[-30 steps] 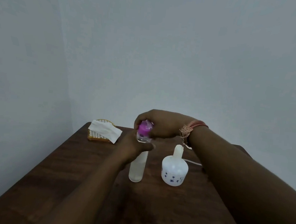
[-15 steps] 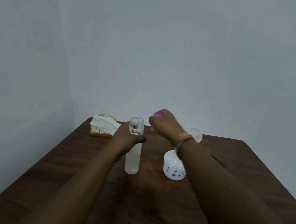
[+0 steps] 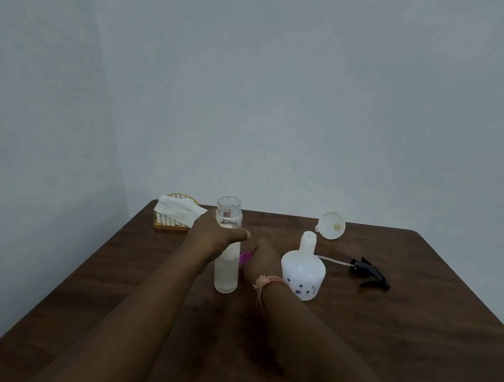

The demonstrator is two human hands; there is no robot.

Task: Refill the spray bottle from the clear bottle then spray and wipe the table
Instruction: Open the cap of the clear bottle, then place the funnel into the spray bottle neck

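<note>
The clear bottle (image 3: pixel 226 268) stands upright and uncapped near the middle of the brown table (image 3: pixel 384 342), with liquid inside. My left hand (image 3: pixel 212 233) grips its upper body. My right hand (image 3: pixel 261 261) is low beside it, holding the pink cap (image 3: pixel 245 256) close to the tabletop. Right of that hand stands the white spray bottle body (image 3: pixel 303 271), open at the neck. Its black trigger head (image 3: pixel 370 273) with a clear tube lies on the table further right. A white funnel (image 3: pixel 331 225) lies behind it.
A gold wire holder (image 3: pixel 170 224) with a white cloth (image 3: pixel 179 211) draped over it sits at the back left corner. Grey walls close off the table's back and left sides.
My right hand took the pink cap off the clear bottle, lifted it away to the right and lowered it beside the bottle. The left hand kept its grip.
</note>
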